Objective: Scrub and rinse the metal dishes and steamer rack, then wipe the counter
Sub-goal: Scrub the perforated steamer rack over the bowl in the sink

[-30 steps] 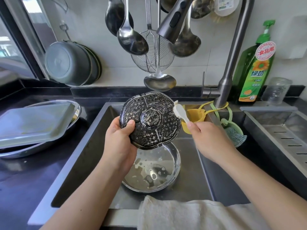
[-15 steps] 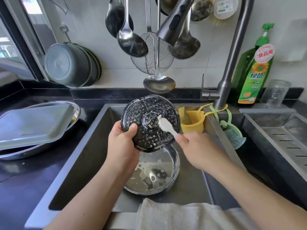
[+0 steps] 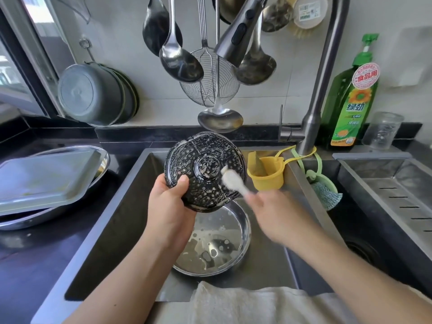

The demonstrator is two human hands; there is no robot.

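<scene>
A home kitchen: a steel sink (image 3: 121,206) set in a dark counter (image 3: 35,265), ladles (image 3: 180,59) hanging on the tiled wall, dish soap (image 3: 350,101) beside the faucet (image 3: 313,113).

The dark table (image 3: 35,265) surrounds a steel sink (image 3: 112,232). Left of the sink, a flat tray (image 3: 44,181) lies on a round metal dish (image 3: 102,160). Behind the sink's right end stand a green soap bottle (image 3: 350,108) and a clear jar (image 3: 382,130). A white towel (image 3: 245,305) drapes the sink's front edge.

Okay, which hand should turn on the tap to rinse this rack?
Probably the right hand: it is nearer the tap and holds only the brush, while the left hand grips the soapy rack.
</scene>
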